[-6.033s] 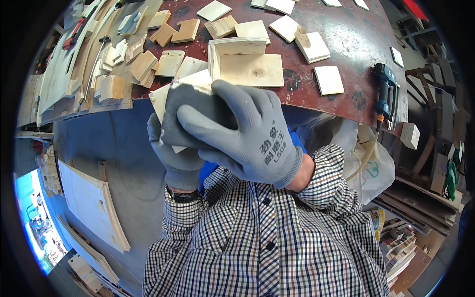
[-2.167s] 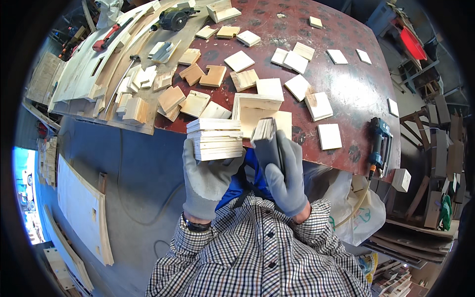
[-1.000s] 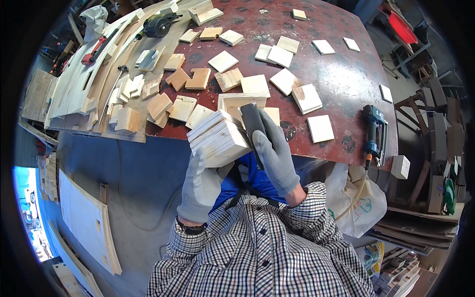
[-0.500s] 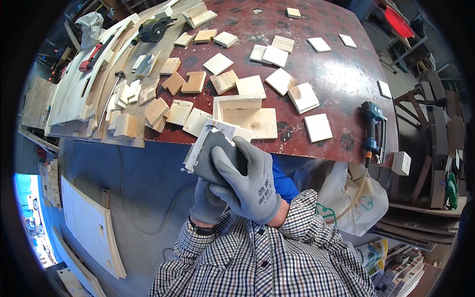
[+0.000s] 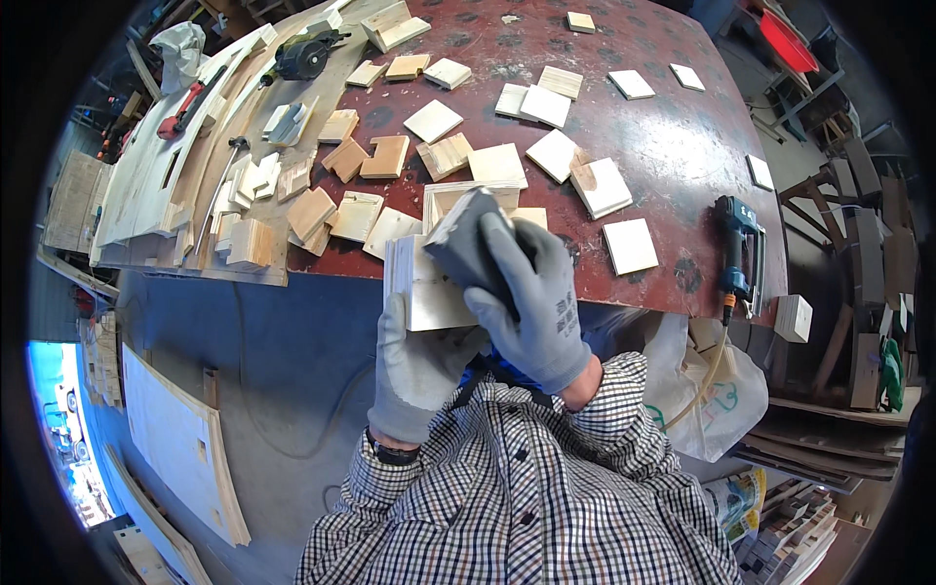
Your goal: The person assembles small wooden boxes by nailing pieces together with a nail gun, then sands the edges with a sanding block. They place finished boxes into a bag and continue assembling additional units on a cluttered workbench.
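Note:
My left hand [image 5: 414, 366], in a grey glove, is closed around a pale wooden piece [image 5: 429, 302] with a layered plywood edge, held near the table's front edge. My gloved right hand [image 5: 536, 307] grips a dark grey sanding block [image 5: 470, 244] with a dusty pale edge. The sanding block is tilted over the wooden piece and covers part of it; whether the two touch I cannot tell. Just behind, an L-shaped pair of joined boards [image 5: 444, 200] rests on the table, partly hidden by the block and my right hand.
Many small wood squares, such as one pale square [image 5: 631, 246], lie over the dark red table [image 5: 673, 205]. A nail gun [image 5: 733, 249] with a hose lies at its right edge. On the left are long boards [image 5: 127, 210], a circular saw [image 5: 304, 58] and a hammer [image 5: 237, 143].
My right hand has lifted the sanding block up and to the right. The wooden piece has turned, showing its pale face, and my left hand is now more visible beneath it.

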The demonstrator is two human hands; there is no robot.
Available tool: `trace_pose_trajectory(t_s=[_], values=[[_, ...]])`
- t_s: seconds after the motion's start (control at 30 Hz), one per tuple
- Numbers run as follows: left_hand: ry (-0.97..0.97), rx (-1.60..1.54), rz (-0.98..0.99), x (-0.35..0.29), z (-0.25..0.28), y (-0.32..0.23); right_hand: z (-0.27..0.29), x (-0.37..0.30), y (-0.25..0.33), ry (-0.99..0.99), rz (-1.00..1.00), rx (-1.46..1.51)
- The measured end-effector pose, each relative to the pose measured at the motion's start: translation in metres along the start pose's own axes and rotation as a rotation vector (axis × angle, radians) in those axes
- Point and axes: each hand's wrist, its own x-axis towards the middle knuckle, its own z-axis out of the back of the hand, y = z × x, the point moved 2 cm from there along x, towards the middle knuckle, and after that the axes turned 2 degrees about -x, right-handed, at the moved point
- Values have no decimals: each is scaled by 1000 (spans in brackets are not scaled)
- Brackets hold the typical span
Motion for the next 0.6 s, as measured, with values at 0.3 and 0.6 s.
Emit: trace_pose_trajectory(t_s=[0.3, 0.6], values=[[-26, -166, -17, -2, 25, -12, -8, -20, -31, 24, -117, -104], [-160, -167, -12, -6, 3, -10, 6, -5, 0, 81, 146, -123]])
